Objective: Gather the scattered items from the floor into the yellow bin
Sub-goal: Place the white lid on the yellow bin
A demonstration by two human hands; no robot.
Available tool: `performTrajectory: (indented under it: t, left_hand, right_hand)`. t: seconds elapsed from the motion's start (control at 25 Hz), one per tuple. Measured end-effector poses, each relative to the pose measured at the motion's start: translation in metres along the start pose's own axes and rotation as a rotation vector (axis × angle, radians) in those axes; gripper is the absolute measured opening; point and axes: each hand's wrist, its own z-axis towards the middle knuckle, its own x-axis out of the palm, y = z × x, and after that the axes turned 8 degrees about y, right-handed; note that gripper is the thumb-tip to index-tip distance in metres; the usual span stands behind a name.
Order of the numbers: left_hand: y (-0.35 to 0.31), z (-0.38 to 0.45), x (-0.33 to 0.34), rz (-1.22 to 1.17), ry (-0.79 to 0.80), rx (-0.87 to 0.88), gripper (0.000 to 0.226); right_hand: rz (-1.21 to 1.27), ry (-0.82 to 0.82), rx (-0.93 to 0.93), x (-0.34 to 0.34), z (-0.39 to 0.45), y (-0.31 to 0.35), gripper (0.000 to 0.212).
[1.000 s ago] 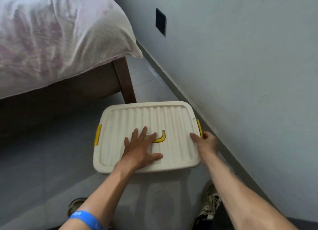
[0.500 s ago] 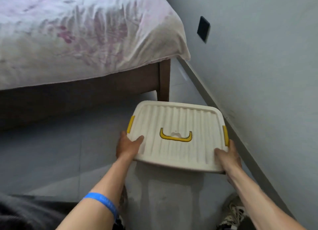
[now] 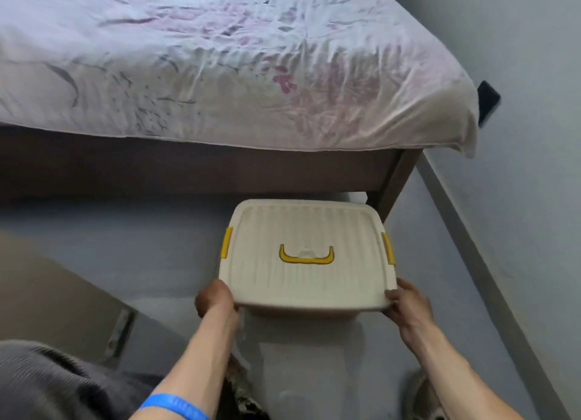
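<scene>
Bin (image 3: 306,256): cream lid on, yellow clips, on floor (image 3: 125,246) beside bed (image 3: 220,73).
Left hand (image 3: 215,298): my fingers grasp its near-left corner.
Right hand (image 3: 408,303): my fingers grasp its near-right corner.

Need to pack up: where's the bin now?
The bin sits on the floor centre-right in the head view, before the bed's corner leg, held between both hands.

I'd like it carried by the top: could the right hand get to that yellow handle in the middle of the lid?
Probably yes. The yellow handle lies uncovered on the lid; the right hand grips the near corner, so it must let go first.
</scene>
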Motion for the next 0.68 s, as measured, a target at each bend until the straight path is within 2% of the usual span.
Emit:
performTrajectory:
  t: [0.08, 0.2, 0.28, 0.48, 0.68]
  left_hand:
    - [0.009, -0.012, -0.006, -0.140, 0.126, -0.062, 0.027]
    - [0.014, -0.014, -0.012, -0.239, 0.255, -0.013, 0.032]
    - [0.014, -0.008, -0.010, -0.272, 0.285, 0.023, 0.033]
    - [-0.010, 0.018, 0.019, -0.313, 0.295, 0.077, 0.034]
    - [-0.062, 0.064, 0.051, -0.220, 0.368, 0.021, 0.036]
  right_hand:
    - [0.116, 0.021, 0.028, -0.001, 0.007, -0.002, 0.042]
    - [0.185, 0.082, -0.004, -0.005, 0.017, -0.003, 0.028]
    - [0.241, 0.107, -0.037, -0.001, 0.028, 0.003, 0.018]
    - [0.137, 0.067, -0.009, 0.039, 0.055, 0.033, 0.035]
    - [0.100, 0.052, 0.075, 0.083, 0.079, 0.060, 0.036]
